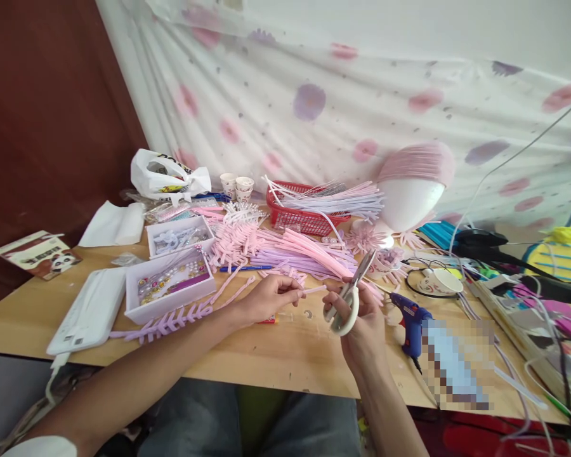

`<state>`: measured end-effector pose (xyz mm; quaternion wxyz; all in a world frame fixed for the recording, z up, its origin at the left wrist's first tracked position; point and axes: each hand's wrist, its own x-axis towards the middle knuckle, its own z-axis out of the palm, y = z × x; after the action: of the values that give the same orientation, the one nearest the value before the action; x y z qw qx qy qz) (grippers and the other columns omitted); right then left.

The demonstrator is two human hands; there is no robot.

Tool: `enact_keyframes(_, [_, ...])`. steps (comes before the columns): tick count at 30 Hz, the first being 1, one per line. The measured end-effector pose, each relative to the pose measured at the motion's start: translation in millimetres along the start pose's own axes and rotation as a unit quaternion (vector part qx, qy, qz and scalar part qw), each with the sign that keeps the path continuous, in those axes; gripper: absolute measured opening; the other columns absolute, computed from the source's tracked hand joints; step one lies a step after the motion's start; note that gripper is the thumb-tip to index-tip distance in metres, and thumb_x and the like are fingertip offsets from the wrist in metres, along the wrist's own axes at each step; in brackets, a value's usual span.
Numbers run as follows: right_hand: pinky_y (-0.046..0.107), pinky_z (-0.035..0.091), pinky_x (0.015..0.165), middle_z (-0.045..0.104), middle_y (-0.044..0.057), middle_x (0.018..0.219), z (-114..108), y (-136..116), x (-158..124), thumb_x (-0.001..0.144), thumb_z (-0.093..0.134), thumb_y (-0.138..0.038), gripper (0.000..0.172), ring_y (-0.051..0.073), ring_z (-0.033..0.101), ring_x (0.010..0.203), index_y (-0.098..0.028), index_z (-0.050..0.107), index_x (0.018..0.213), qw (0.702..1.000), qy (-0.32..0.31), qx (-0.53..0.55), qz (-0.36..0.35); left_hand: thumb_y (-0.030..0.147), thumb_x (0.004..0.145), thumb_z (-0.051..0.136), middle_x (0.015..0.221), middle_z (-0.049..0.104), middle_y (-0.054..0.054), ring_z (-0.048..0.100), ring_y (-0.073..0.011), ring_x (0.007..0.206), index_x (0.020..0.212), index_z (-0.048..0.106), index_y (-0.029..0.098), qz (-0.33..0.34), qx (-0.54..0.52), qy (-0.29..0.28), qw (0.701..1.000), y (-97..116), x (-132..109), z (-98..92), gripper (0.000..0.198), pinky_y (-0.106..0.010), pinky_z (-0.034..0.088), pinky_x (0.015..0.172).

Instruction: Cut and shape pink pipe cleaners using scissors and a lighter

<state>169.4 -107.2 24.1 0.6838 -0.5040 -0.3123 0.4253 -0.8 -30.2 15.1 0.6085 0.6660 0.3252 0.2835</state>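
My left hand [265, 297] pinches a short pink pipe-cleaner piece [314, 290] over the wooden table [276, 355]. The piece points right toward my right hand [361, 320]. That hand is closed round the white handles of a pair of scissors [349, 295], whose metal blades point up and away. Just behind both hands lies a heap of pink and lilac pipe cleaners [290, 251]. A twisted lilac pipe-cleaner strip [171, 320] lies on the table left of my left hand.
Two white trays of beads [169, 282] and a white flat case [88, 311] sit at left. A red basket [304, 216] of white strips and a foam head [412, 190] stand behind. A blue glue gun [412, 320], paper cup [438, 282] and cables crowd the right.
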Motion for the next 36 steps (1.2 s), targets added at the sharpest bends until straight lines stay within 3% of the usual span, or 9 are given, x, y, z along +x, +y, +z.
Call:
enact_keyframes(5, [0.024,0.046,0.057,0.07,0.0,0.085,10.1,11.5,-2.3,0.063,0.087,-0.019,0.049,0.013,0.061,0.066,-0.024,0.061,0.104,0.999,-0.029,0.013,-0.015,0.038,0.083,0.064,0.068,0.06,-0.001,0.049,-0.0114,0.062,0.074,0.067,0.014,0.001,-0.002,-0.012,1.0,-0.8,-0.7,-0.2,0.026,-0.025,0.036,0.06])
enact_keyframes(11, [0.024,0.048,0.061,0.068,0.0,0.082,12.0,19.7,-2.8,0.069,0.084,-0.024,0.044,0.015,0.065,0.071,-0.023,0.059,0.105,0.999,-0.006,0.021,-0.04,0.034,0.077,0.07,0.07,0.066,-0.002,0.058,-0.0129,0.066,0.082,0.071,0.015,-0.005,-0.048,0.016,0.999,2.2,-1.1,-1.0,0.02,-0.025,0.044,0.067])
enact_keyframes(19, [0.025,0.048,0.062,0.067,-0.002,0.078,11.2,18.2,-1.2,0.068,0.085,-0.026,0.041,0.014,0.063,0.069,-0.022,0.06,0.101,0.998,0.018,0.017,-0.053,0.025,0.075,0.071,0.072,0.069,-0.003,0.064,-0.0135,0.068,0.074,0.068,0.015,-0.021,-0.057,0.048,0.997,-1.4,0.9,0.3,0.011,-0.026,0.048,0.072])
enact_keyframes(22, [0.025,0.047,0.063,0.066,-0.001,0.078,9.0,16.3,0.9,0.067,0.086,-0.027,0.04,0.014,0.062,0.069,-0.021,0.062,0.098,0.999,0.026,0.015,-0.039,0.027,0.075,0.071,0.071,0.07,-0.003,0.063,-0.0134,0.067,0.073,0.069,0.015,-0.014,-0.049,0.049,0.997,-2.5,0.8,-0.5,0.012,-0.026,0.048,0.071])
enact_keyframes(26, [0.024,0.043,0.056,0.062,-0.001,0.077,0.3,4.9,-11.6,0.074,0.081,-0.041,0.037,0.012,0.055,0.063,-0.02,0.062,0.097,0.999,0.047,0.005,-0.003,0.029,0.073,0.072,0.07,0.07,-0.003,0.063,-0.0137,0.067,0.074,0.07,0.015,-0.009,-0.055,0.082,0.995,-1.3,1.0,-2.4,0.015,-0.026,0.048,0.071])
enact_keyframes(31, [0.026,0.041,0.057,0.054,-0.001,0.069,-16.6,-12.1,-42.2,0.076,0.075,-0.055,0.05,0.014,0.047,0.062,-0.018,0.064,0.109,0.994,-0.037,-0.082,0.064,0.033,0.07,0.072,0.066,0.067,-0.002,0.06,-0.0129,0.064,0.072,0.067,0.015,-0.008,-0.083,0.091,0.992,4.7,-0.2,-2.0,0.018,-0.024,0.046,0.063])
enact_keyframes(36, [0.029,0.043,0.064,0.058,0.002,0.075,-14.6,-17.4,-46.4,0.066,0.081,-0.056,0.05,0.019,0.052,0.072,-0.02,0.067,0.098,0.959,-0.117,-0.231,0.118,0.032,0.071,0.071,0.065,0.066,-0.001,0.058,-0.0116,0.061,0.074,0.066,0.015,-0.002,-0.095,0.076,0.993,7.9,-2.5,0.5,0.018,-0.023,0.044,0.061])
